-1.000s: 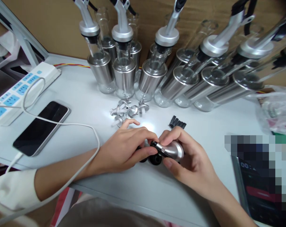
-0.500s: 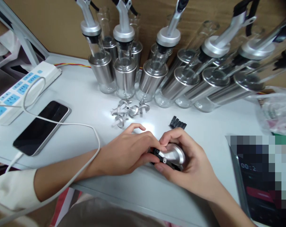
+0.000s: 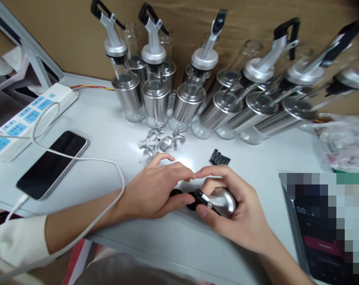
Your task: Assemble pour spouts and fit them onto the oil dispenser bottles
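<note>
My right hand [image 3: 241, 206] is wrapped round a silver pourer spout [image 3: 222, 201], its wide cap against the palm and its black-tipped end pointing left. My left hand [image 3: 158, 188] is closed round a black part [image 3: 176, 193], mostly hidden under its fingers, and its thumb reaches the dark end beside the spout. The two index fingertips meet above the spout. Beyond my hands lie several small silver spout pieces [image 3: 158, 140] in a pile and a row of short black tubes [image 3: 219, 157].
Several glass and steel bottles [image 3: 157, 99] with pourers line the back. A power strip [image 3: 31, 114], a phone [image 3: 53, 164] and a white cable [image 3: 93, 159] are at left, the cable crossing my left forearm. At right are a second device [image 3: 316, 225] and plastic bags [image 3: 345, 138].
My left hand has shifted slightly left, and a black part now shows beneath it. More of the silver spout is visible in my right hand. The view has tilted slightly.
</note>
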Tool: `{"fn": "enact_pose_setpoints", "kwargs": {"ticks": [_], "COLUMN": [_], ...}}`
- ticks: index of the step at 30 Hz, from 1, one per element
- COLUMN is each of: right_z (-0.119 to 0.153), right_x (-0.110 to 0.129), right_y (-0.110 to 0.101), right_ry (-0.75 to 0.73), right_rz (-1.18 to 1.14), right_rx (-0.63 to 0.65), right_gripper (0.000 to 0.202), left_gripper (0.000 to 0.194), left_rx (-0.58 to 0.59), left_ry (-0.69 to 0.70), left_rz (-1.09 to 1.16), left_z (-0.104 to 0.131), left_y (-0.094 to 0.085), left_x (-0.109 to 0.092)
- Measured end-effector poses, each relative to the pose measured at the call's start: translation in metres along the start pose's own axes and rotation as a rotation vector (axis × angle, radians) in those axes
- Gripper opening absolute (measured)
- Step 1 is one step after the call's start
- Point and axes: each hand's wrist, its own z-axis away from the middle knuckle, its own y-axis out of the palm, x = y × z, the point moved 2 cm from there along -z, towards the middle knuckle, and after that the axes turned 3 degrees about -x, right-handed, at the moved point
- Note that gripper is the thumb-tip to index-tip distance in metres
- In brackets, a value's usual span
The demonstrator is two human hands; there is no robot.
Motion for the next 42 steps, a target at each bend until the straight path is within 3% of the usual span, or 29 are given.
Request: {"fn": "enact_pose_setpoints", "kwargs": {"ticks": [7,12,16,18,21,26,29,33,37,40,42], "right_z": [-0.002,-0.002,-0.003,-0.006,-0.014,-0.044,-0.068,-0.092,-0.096,-0.092,-0.090], "right_x": [0.007,0.012,0.016,0.024,0.042,0.063,0.060,0.048,0.047,0.066,0.089], "right_y": [-0.006,-0.006,-0.003,0.000,0.001,-0.016,-0.031,-0.041,-0.045,-0.054,-0.069], "right_ry": [-0.151,-0.192,-0.265,-0.353,-0.430,-0.142,-0.018,-0.033,-0.064,-0.098,-0.158], "right_rz": [0.108,0.125,0.270,0.396,0.620,0.839,0.913,0.915,0.889,0.829,0.757], "right_rx": [-0.091,-0.117,-0.194,-0.176,-0.052,0.110,0.097,0.051,0.077,0.152,0.098], "right_gripper": [0.008,0.006,0.006,0.013,0.019,0.015,0.026,0.030,0.028,0.018,0.008], "left_gripper": [0.022,0.011,0.010,0.009,0.007,0.023,0.023,0.021,0.021,0.021,0.022], "left_rx": [-0.082,-0.106,-0.104,-0.113,-0.138,-0.152,-0.161,-0.168,-0.161,-0.160,-0.162], "left_ry": [0.067,0.123,0.147,0.170,0.166,0.106,0.063,0.000,0.006,0.034,0.048], "left_rz": [-0.054,-0.139,-0.172,-0.175,-0.191,-0.223,-0.248,-0.253,-0.268,-0.256,-0.246], "left_z": [0.002,0.002,0.000,0.000,0.001,-0.001,-0.002,-0.002,-0.003,-0.004,-0.004], "left_y": [-0.004,-0.005,-0.007,-0.007,-0.007,-0.010,-0.012,-0.012,-0.011,-0.011,-0.011], "left_x": [-0.003,-0.005,-0.009,-0.011,-0.011,-0.005,0.000,0.004,0.003,0.001,-0.001]}}
